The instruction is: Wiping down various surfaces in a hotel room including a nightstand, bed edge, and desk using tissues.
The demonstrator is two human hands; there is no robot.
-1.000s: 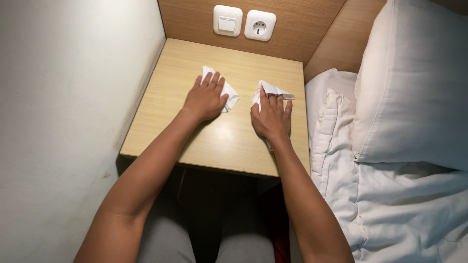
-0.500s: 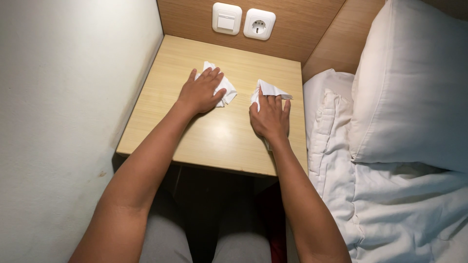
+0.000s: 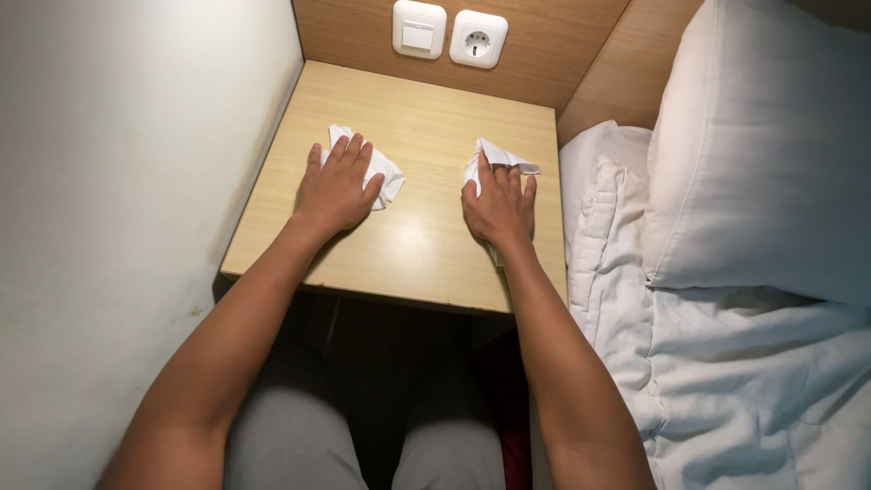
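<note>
The small wooden table (image 3: 408,245) stands between a pale wall (image 3: 118,227) on its left side and a bed with white bedding (image 3: 726,363) on its right side. On the left half of the table, the left hand (image 3: 336,189) lies flat, palm down, on a crumpled white cloth (image 3: 388,174); its fingers are stretched out and close together, pressing on the cloth and not closed around it, and part of the cloth shows beyond the fingertips, toward the back of the table. On the right half of the table, near its right edge, the right hand (image 3: 499,207) lies in the same way on a second white cloth (image 3: 502,158); the fingers are extended and slightly spread, and the cloth shows past the fingertips and also a little under the wrist. The two hands are well apart. Behind the table, on the wooden back panel, there are a white light switch (image 3: 418,29) and a white socket (image 3: 478,39). A white pillow (image 3: 771,154) leans at the right of the table.
</note>
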